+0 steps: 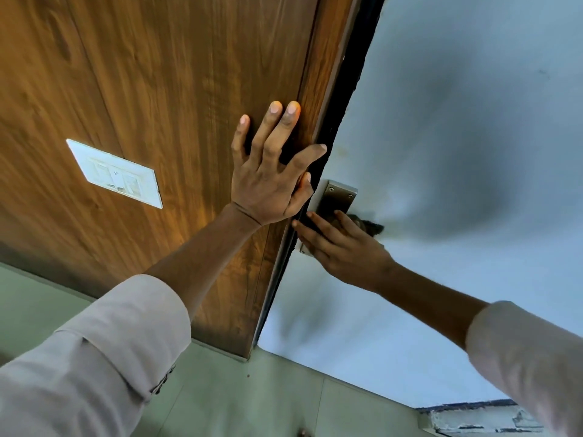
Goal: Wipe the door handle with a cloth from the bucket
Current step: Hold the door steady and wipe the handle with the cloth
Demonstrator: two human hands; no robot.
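Observation:
A metal door handle plate [339,197] is fixed near the edge of a pale blue-grey door [457,152]. My right hand [344,247] presses against the lower part of the plate, and a dark cloth [372,228] sticks out just beyond its fingers. The lever itself is hidden under that hand. My left hand [271,171] lies flat with fingers spread on the brown wooden panel [157,89], its thumb at the door's dark edge [334,127]. No bucket is in view.
A white switch plate [115,173] is set in the wooden panel to the left. Pale green floor tiles [252,398] run along the bottom. A chipped white ledge [479,419] shows at the lower right.

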